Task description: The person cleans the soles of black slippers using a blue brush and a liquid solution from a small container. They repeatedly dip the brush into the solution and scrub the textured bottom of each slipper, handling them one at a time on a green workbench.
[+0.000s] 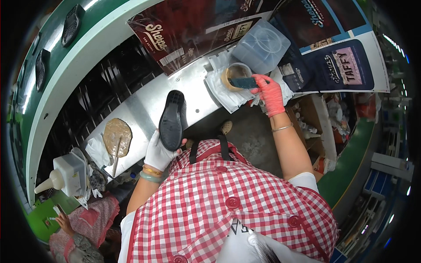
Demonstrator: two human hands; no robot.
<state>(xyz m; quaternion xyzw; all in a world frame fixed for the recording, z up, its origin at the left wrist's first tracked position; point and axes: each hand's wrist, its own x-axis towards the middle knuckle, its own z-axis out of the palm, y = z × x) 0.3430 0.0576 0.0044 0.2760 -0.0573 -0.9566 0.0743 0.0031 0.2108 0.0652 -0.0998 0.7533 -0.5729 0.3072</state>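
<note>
Bright, fairly even light falls on the scene, with pale glare on the metal bench (199, 104) and white streaks on the glossy conveyor (52, 56); small lights (394, 45) show along the right margin. The floor (256, 138) is dimmer, and the black sole (172, 119) gives a faint sheen. The centre is reasonably sharp, whereas the right background softens, the conveyor's edge bows strongly, and the circular field darkens to black corners.

Big pale script runs across the dark red packaging (188, 33) up there, with a small white label (171, 57) beneath. On the navy panel (315, 79), print fills a pink patch (347, 65); dark letters mark some white cloth (232, 250) by the checked apron (188, 206).
</note>
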